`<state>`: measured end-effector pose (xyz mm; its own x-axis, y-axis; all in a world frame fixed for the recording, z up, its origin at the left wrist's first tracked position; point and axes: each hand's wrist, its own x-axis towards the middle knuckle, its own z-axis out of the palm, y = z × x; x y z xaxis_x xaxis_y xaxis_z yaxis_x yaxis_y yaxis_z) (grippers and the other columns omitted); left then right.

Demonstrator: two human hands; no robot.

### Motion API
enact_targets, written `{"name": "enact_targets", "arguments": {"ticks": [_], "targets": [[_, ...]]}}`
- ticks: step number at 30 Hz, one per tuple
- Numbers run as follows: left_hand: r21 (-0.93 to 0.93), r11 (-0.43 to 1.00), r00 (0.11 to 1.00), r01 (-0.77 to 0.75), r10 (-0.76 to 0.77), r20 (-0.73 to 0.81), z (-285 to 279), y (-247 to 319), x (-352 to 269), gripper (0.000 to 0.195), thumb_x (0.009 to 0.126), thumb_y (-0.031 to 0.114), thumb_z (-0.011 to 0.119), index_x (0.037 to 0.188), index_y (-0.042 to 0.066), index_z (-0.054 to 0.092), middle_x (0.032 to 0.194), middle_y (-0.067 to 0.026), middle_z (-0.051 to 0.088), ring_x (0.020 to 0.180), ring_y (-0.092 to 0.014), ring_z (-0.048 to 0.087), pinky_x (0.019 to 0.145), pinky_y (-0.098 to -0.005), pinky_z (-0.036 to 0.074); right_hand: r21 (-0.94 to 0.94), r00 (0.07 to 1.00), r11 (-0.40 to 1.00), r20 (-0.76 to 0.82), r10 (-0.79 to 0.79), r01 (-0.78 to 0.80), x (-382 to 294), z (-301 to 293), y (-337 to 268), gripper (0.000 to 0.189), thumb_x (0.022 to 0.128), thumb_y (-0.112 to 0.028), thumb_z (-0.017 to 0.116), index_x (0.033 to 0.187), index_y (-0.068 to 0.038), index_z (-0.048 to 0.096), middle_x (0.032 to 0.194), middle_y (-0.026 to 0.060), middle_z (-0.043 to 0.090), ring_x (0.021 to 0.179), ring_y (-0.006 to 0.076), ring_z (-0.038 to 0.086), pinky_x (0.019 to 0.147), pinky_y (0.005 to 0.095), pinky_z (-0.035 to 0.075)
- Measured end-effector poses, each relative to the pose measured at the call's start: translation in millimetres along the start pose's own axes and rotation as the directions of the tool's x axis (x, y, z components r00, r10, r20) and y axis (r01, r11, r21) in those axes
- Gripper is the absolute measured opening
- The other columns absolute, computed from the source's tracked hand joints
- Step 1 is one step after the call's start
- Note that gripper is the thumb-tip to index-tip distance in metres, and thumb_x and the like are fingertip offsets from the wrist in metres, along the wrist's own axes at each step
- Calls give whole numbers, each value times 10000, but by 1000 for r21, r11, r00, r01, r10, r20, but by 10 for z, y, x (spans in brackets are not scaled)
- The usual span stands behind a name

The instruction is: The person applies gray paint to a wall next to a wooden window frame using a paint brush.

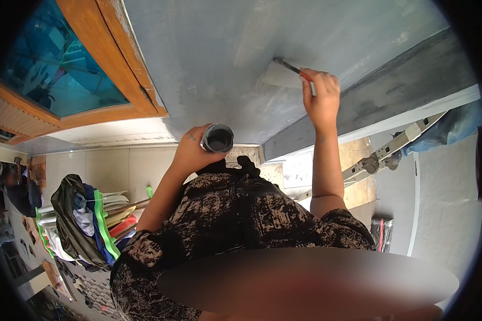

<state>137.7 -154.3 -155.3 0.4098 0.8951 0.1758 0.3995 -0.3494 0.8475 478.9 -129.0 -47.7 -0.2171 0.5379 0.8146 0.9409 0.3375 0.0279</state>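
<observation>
My left hand (190, 150) is wrapped around a small cup of dark grey paint (218, 138), held upright at waist height in front of my body. With my right hand (323, 94) I grip the red handle of a paintbrush (288, 66). The brush's dark tip is at the grey wall (209, 60), beside a lighter patch (283, 75); whether the bristles touch it, I cannot tell. Below and to the right of my right hand runs a darker grey band (409, 88) along the wall.
An orange-brown wooden window frame (112, 52) with bluish glass stands at upper left. A green-edged rack with draped clothes (70, 220) is at lower left. To the right, an aluminium ladder (385, 152) leans near a person's jean-clad leg (446, 128).
</observation>
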Motion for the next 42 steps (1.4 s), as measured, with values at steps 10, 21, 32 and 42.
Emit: {"name": "enact_targets", "arguments": {"ticks": [10,21,32,42], "targets": [[77,996,999,-48,47,11,52,30,12,656,676,302,977,1176,-20,701,1103,-172,759,1025,-283,753,929,-380,578,98,993,989,44,108,-112,-91,24,7,147,909,-62,765,1053,-61,738,956,78,761,856,268,700,852,373,504],[58,997,999,-41,40,23,111,16,-40,556,707,275,959,1125,-1,718,1056,-140,774,982,-244,759,910,-366,583,379,852,836,-190,489,-396,-438,153,-74,138,960,-39,728,1098,-26,723,992,114,757,896,206,720,855,314,549],[74,997,999,-6,4,38,80,193,-10,498,741,241,953,1125,13,732,1042,-100,788,967,-189,754,895,-348,588,743,589,336,95,803,-578,-1265,677,-205,211,1057,-120,654,1196,35,689,1116,100,734,1029,181,714,927,300,543],[120,993,996,-19,8,85,92,512,97,457,730,229,940,1088,29,736,1015,-107,790,923,-211,767,865,-347,597,827,528,377,-118,841,-416,-684,887,-241,173,1018,-153,708,1160,-61,742,1054,43,760,961,119,687,773,254,524]]}}
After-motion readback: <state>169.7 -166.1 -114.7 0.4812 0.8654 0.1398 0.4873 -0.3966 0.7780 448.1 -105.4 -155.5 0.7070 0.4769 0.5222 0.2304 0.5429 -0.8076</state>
